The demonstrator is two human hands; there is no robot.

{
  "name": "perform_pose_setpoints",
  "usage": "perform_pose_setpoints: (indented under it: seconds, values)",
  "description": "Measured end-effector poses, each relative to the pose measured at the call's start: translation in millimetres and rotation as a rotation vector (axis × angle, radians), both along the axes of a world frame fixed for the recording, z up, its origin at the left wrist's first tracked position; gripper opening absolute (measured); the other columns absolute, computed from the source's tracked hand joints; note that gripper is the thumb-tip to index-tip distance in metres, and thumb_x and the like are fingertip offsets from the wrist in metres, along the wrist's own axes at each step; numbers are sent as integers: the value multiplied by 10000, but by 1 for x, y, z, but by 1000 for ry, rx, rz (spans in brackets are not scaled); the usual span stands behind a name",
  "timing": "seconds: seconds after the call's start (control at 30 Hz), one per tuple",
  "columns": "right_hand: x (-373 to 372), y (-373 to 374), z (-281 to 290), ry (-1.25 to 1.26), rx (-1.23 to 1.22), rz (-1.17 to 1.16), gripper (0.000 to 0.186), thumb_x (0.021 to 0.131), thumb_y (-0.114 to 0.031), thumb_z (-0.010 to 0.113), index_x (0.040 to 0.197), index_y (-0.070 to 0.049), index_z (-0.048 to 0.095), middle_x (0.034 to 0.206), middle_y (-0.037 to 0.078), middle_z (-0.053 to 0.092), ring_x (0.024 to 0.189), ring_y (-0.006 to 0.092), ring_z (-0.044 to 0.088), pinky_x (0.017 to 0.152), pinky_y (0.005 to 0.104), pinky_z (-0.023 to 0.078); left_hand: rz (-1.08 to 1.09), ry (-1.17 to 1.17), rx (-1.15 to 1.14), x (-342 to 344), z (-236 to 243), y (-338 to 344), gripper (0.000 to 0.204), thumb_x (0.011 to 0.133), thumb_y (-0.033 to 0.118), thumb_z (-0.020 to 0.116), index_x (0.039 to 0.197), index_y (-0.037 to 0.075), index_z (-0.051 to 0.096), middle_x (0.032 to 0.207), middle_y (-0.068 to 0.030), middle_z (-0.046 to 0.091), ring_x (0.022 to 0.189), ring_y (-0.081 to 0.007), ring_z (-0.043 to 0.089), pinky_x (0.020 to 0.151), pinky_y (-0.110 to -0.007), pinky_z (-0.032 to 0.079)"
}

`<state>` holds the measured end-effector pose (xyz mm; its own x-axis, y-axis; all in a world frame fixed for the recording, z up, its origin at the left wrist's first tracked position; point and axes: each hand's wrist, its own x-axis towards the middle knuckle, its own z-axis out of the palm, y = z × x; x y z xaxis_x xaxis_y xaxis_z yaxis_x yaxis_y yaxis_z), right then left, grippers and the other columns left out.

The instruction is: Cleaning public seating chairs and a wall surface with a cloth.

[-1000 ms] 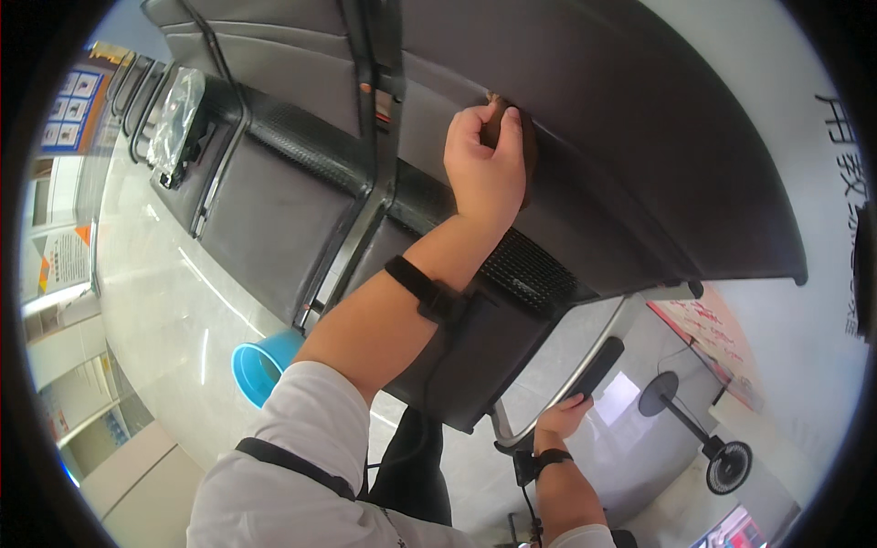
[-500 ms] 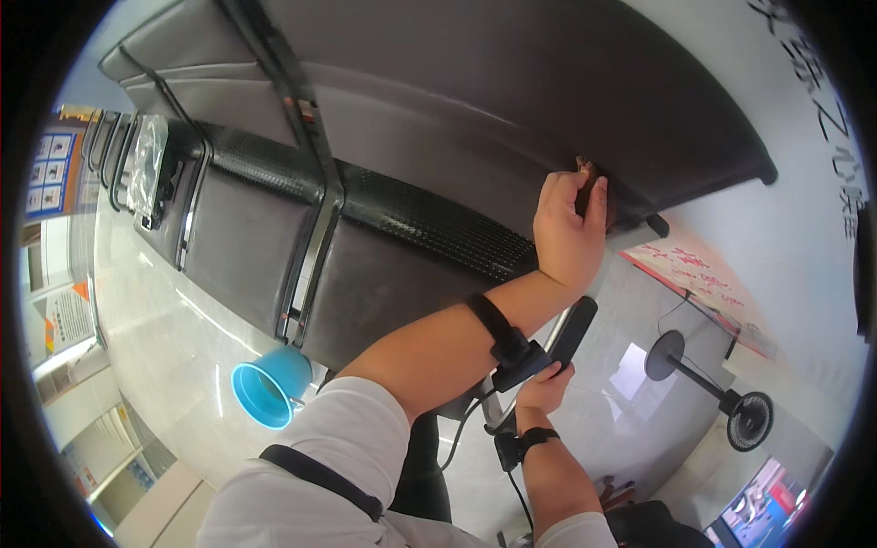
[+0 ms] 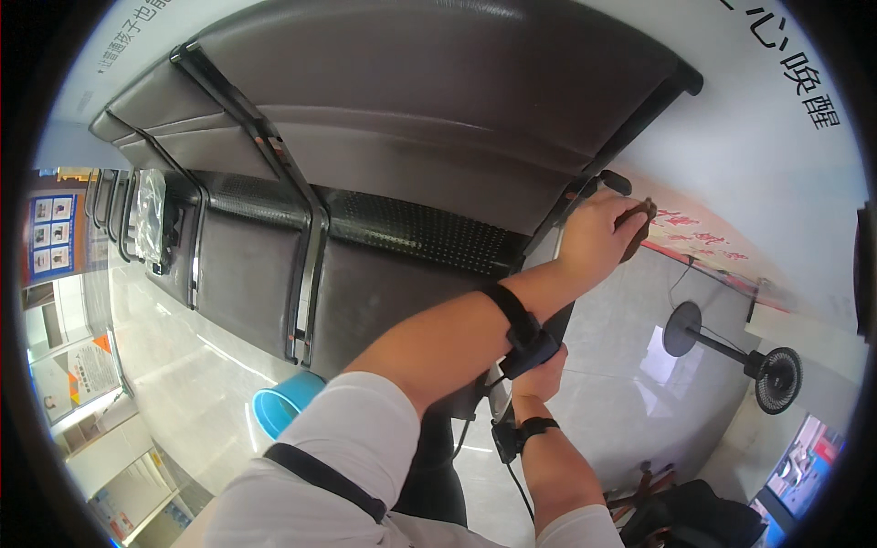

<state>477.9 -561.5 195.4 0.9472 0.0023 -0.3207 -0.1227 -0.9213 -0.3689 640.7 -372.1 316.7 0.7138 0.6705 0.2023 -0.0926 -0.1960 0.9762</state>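
Observation:
My left hand [image 3: 594,236] is closed on a brown cloth [image 3: 638,228], just beyond the right end of a grey padded backrest [image 3: 438,73] on a metal-framed bench. My left forearm crosses in front of the seat pad [image 3: 384,301] and armrest. Below it, my right hand [image 3: 541,374] grips the black-topped metal armrest [image 3: 562,324], partly hidden by the device strapped to my left arm.
A light blue bucket [image 3: 274,411] stands on the floor at lower left. A pedestal fan [image 3: 775,379], a black chair [image 3: 694,511] and a lit screen [image 3: 802,461] are at right. A clear plastic package [image 3: 151,219] lies farther along the bench.
My left hand has moved right along the backrest with the cloth, now past its end. My right hand keeps hold of the armrest. The view has shifted, bringing more of the wall into sight.

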Motion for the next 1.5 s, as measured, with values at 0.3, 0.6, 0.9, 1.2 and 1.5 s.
perform_pose_setpoints:
  seconds: [0.3, 0.6, 0.9, 1.2, 1.5]
  values:
    - [-1, -3, -6, -104, -23, 23, 465, 1037, -343, 425, 1332, 10, 492, 1186, 242, 651, 1015, 443, 646, 853, 506, 527, -54, 398, -145, -139, -63, 59, 282, 909, 175, 736, 1133, 14, 680, 1048, -103, 701, 959, -175, 684, 839, -300, 534]
    - [-7, -11, -7, -596, 4, 230, 420, 937, -189, 624, 1300, 6, 546, 1253, 196, 581, 1179, 402, 534, 975, 465, 464, -15, 627, -252, -240, -64, 56, 212, 896, 113, 726, 1088, 25, 706, 950, -67, 739, 873, -140, 703, 792, -273, 556]
    - [-7, 113, 98, -139, 818, 318, 386, 876, -87, 730, 1237, -1, 622, 1240, 170, 621, 1126, 328, 615, 965, 387, 497, -214, 297, -704, -225, -22, 45, 185, 944, 58, 684, 1115, -10, 691, 1022, -59, 710, 933, -121, 673, 814, -262, 561]
    - [19, 143, 101, -31, 878, 395, 288, 899, -41, 705, 1174, -4, 627, 1070, 125, 686, 986, 268, 679, 869, 349, 526, -137, 352, -509, -214, -15, 85, 145, 905, 97, 730, 1014, 1, 728, 930, -41, 645, 876, -137, 645, 765, -261, 526]
    - [57, 162, 112, 122, 898, 154, 137, 896, -62, 731, 1003, 5, 677, 876, 31, 689, 821, 93, 636, 742, 237, 507, -207, 461, -519, -171, -11, 119, 149, 882, 135, 757, 959, 10, 734, 839, -31, 678, 749, -106, 620, 692, -248, 498]
